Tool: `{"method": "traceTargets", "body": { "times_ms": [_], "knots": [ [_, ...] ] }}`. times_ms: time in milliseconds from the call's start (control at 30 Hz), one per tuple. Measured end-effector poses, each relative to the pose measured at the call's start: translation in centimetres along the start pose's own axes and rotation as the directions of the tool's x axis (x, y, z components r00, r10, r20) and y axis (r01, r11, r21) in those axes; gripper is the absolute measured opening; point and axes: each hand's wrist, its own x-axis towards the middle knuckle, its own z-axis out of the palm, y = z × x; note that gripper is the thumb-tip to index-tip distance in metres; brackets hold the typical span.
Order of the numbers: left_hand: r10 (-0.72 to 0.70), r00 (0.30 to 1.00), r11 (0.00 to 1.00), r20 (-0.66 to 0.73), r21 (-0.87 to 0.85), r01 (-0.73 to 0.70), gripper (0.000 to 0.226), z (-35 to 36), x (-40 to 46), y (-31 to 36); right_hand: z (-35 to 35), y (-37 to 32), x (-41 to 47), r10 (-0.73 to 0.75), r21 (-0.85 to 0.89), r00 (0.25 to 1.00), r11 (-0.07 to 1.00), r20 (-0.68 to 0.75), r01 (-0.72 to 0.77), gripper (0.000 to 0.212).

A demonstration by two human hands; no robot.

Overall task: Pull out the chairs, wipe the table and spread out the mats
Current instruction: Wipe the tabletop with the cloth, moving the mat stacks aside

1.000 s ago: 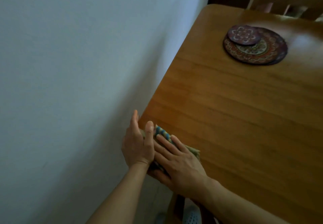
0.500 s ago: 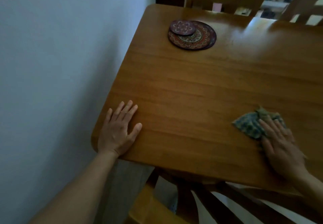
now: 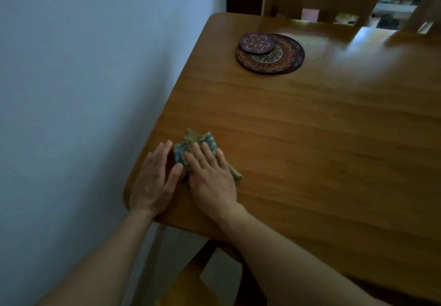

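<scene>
A crumpled blue-green patterned cloth [image 3: 191, 142] lies near the near-left corner of the wooden table [image 3: 310, 138]. My right hand [image 3: 210, 177] presses flat on the cloth with straight fingers. My left hand [image 3: 154, 181] lies flat on the table beside it, its fingertips touching the cloth's left edge. A stack of round patterned mats [image 3: 276, 55] sits at the far left of the table, with a smaller round mat [image 3: 257, 43] on top.
A pale wall [image 3: 83, 91] runs close along the table's left edge. A wooden chair back [image 3: 322, 2] with a cloud-shaped cutout stands at the far side. Part of another chair [image 3: 191, 277] shows below the near edge.
My right hand has slid the cloth from the right part of the table back to the near-left corner, next to my left hand, which stayed put.
</scene>
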Motion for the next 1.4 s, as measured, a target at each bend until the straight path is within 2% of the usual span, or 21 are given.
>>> {"method": "traceTargets", "body": {
  "times_ms": [100,167,233,300,333,400,433,500,567,600,667,767,833,900,1000,1067,1100,1200,1300,1333,1400],
  "knots": [
    [-0.085,0.996,0.990,-0.020,-0.112,0.082,0.071,0.1,0.4,0.2,-1.0,0.8,-1.7,-0.221,0.185,0.970,0.962,0.098,0.200,0.047],
    [-0.162,0.986,0.973,-0.030,-0.173,0.154,0.068,0.3,1.0,1.0,-2.8,2.3,-3.0,-0.243,0.394,0.964,0.901,0.111,0.182,0.040],
    [-0.261,0.962,0.952,-0.077,-0.182,0.244,0.068,0.7,1.9,2.6,-5.1,5.0,-4.0,-0.094,0.628,0.984,0.778,0.149,-0.020,0.037],
    [-0.336,0.930,0.936,-0.148,-0.159,0.313,0.068,1.9,2.9,5.4,-7.6,9.6,-4.5,0.137,0.759,0.977,0.616,0.163,-0.213,0.042],
    [-0.321,0.933,0.945,-0.166,-0.126,0.303,0.068,2.8,3.4,7.3,-8.6,12.3,-4.5,0.268,0.735,0.956,0.623,0.121,-0.268,0.049],
    [-0.250,0.957,0.968,-0.146,-0.071,0.242,0.066,5.5,4.6,11.7,-9.5,17.3,-4.5,0.407,0.515,0.914,0.784,-0.006,-0.346,0.060],
    [-0.229,0.966,0.972,-0.118,-0.085,0.220,0.066,7.2,5.3,14.4,-9.6,18.6,-4.7,0.395,0.402,0.918,0.846,-0.031,-0.350,0.055],
    [-0.227,0.972,0.958,-0.059,-0.193,0.212,0.067,10.5,6.8,20.0,-8.8,19.0,-5.3,0.239,0.220,0.971,0.947,0.003,-0.234,0.045],
    [-0.221,0.975,0.931,0.001,-0.296,0.212,0.067,13.1,8.2,24.8,-7.6,19.6,-6.4,0.026,0.016,0.998,1.000,0.049,-0.027,0.054],
    [-0.204,0.978,0.929,0.038,-0.308,0.206,0.067,14.2,9.0,26.5,-7.6,21.3,-6.6,-0.008,-0.047,1.000,0.999,0.021,0.009,0.057],
    [-0.172,0.980,0.952,0.098,-0.238,0.191,0.063,15.7,10.2,28.7,-9.1,27.5,-6.7,0.131,-0.079,0.989,0.988,-0.067,-0.136,0.053],
    [-0.151,0.981,0.987,0.121,-0.037,0.156,0.056,16.8,11.4,29.5,-13.1,38.6,-8.6,0.482,-0.107,0.861,0.859,-0.165,-0.501,0.049],
    [-0.152,0.981,0.986,0.124,0.081,0.143,0.059,17.7,12.2,30.3,-15.7,45.6,-11.1,0.632,-0.118,0.752,0.745,-0.190,-0.656,0.048],
    [-0.151,0.982,0.970,0.109,0.206,0.126,0.062,18.6,12.7,30.8,-17.8,50.4,-12.7,0.735,-0.093,0.640,0.638,-0.224,-0.765,0.053],
    [-0.147,0.986,0.937,0.076,0.329,0.114,0.066,19.3,13.3,31.1,-19.0,53.2,-10.4,0.848,-0.030,0.487,0.492,-0.211,-0.870,0.063],
    [-0.142,0.987,0.930,0.072,0.350,0.109,0.066,19.3,13.3,31.1,-18.9,52.6,-6.1,0.868,0.019,0.453,0.466,-0.204,-0.885,0.068],
    [-0.136,0.988,0.928,0.072,0.357,0.102,0.065,19.4,13.2,31.0,-18.4,51.7,-3.5,0.848,0.014,0.489,0.502,-0.203,-0.865,0.070],
    [-0.128,0.989,0.931,0.069,0.353,0.096,0.064,19.6,13.8,30.9,-16.1,46.8,4.2,0.677,-0.068,0.720,0.719,-0.154,-0.691,0.071],
    [-0.116,0.992,0.931,0.055,0.353,0.089,0.062,19.7,15.6,30.6,-13.7,39.3,8.7,0.370,-0.104,0.925,0.920,-0.083,-0.377,0.068],
    [-0.118,0.992,0.928,0.050,0.361,0.092,0.061,19.7,16.1,30.5,-13.2,37.4,9.2,0.234,-0.091,0.971,0.967,-0.041,-0.237,0.065],
    [-0.117,0.992,0.922,0.050,0.376,0.090,0.061,19.7,16.7,30.5,-13.1,36.9,9.5,0.039,-0.043,0.998,0.998,0.043,-0.037,0.058]
  ]
}}
